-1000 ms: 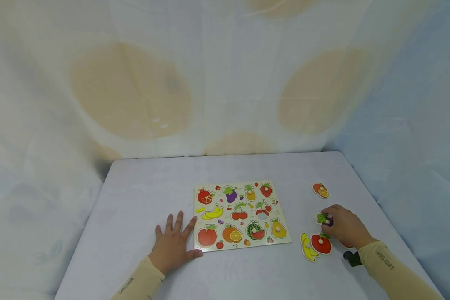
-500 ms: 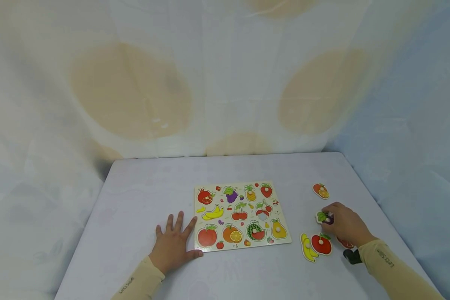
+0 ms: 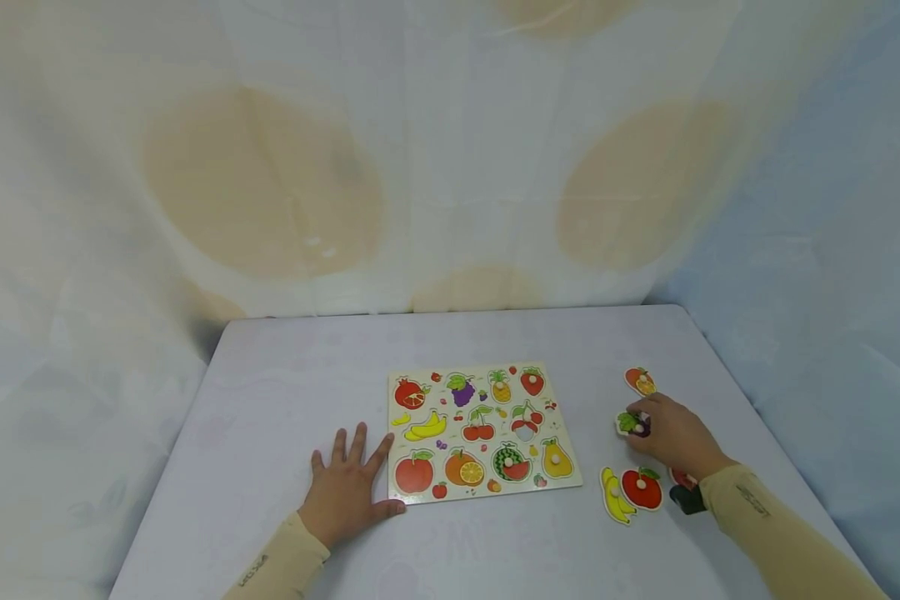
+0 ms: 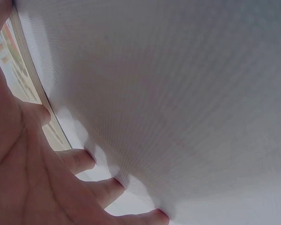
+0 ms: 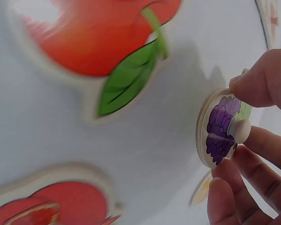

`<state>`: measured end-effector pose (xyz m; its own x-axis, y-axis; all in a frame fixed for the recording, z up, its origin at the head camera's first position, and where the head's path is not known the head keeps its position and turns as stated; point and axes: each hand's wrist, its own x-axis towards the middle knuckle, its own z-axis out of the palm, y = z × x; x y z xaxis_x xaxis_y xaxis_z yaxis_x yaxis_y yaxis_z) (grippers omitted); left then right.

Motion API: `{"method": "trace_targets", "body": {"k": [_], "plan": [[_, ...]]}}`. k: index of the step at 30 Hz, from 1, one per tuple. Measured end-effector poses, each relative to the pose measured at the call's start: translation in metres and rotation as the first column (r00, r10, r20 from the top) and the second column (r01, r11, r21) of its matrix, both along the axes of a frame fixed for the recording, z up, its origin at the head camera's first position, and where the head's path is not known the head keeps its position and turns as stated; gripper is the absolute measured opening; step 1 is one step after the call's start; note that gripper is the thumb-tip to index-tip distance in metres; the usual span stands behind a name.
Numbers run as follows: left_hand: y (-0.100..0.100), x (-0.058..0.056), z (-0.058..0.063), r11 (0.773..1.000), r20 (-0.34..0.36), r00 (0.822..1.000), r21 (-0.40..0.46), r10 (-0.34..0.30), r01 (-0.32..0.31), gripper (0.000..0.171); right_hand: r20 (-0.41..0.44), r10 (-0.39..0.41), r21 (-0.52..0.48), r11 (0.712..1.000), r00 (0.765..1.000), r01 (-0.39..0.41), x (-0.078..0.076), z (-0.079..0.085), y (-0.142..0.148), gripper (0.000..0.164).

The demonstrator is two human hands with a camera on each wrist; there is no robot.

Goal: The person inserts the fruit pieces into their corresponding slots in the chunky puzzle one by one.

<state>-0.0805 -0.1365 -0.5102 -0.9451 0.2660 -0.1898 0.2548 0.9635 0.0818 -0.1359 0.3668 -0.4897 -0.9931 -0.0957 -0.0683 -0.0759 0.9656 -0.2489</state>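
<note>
My right hand [image 3: 678, 435] pinches a grape puzzle piece [image 5: 221, 129] by its edges; a white knob stands out from its purple face in the right wrist view. The piece is tilted off the table. My left hand [image 3: 345, 493] lies with fingers spread flat, thumb and forefinger touching the left edge of the fruit puzzle board [image 3: 487, 490]. Pineapple, strawberry, watermelon and pear on the board carry knobs. Below the right hand lie an apple piece [image 3: 642, 488] and a banana piece [image 3: 616, 497]. A pomegranate piece [image 5: 70, 199] is partly hidden by the right arm.
An orange piece [image 3: 639, 380] lies just beyond the right hand. The white table [image 3: 292, 375] reaches back to a pale curtain [image 3: 457, 183] with tan circles. A dark strap piece [image 3: 687, 498] shows at the right wrist.
My right hand has drawn the grape piece slightly left and away from me, lifting it near the orange piece. My left hand and the board have stayed put.
</note>
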Motion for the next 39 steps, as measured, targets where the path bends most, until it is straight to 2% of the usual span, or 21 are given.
{"method": "trace_targets", "body": {"k": [13, 21, 32, 39], "plan": [[-0.001, 0.0, 0.0, 1.0, -0.006, 1.0, 0.004, -0.005, 0.005, 0.104, -0.037, 0.1, -0.002, 0.995, 0.994, -0.1, -0.022, 0.013, -0.038, 0.047], [0.0, -0.001, -0.001, 1.0, -0.006, 1.0, -0.008, -0.005, 0.005, 0.104, -0.019, 0.138, -0.015, 0.99, 0.99, -0.138, -0.038, 0.025, -0.07, 0.044], [0.001, 0.001, 0.002, 1.0, -0.008, 1.0, -0.005, -0.004, 0.004, 0.104, 0.015, 0.18, -0.043, 0.983, 0.984, -0.179, -0.058, 0.031, -0.117, 0.047], [-0.001, -0.002, -0.007, 1.0, -0.024, 1.0, -0.017, 0.0, 0.0, 0.105, 0.022, 0.199, -0.076, 0.978, 0.98, -0.197, -0.071, 0.032, -0.149, 0.045]]}}
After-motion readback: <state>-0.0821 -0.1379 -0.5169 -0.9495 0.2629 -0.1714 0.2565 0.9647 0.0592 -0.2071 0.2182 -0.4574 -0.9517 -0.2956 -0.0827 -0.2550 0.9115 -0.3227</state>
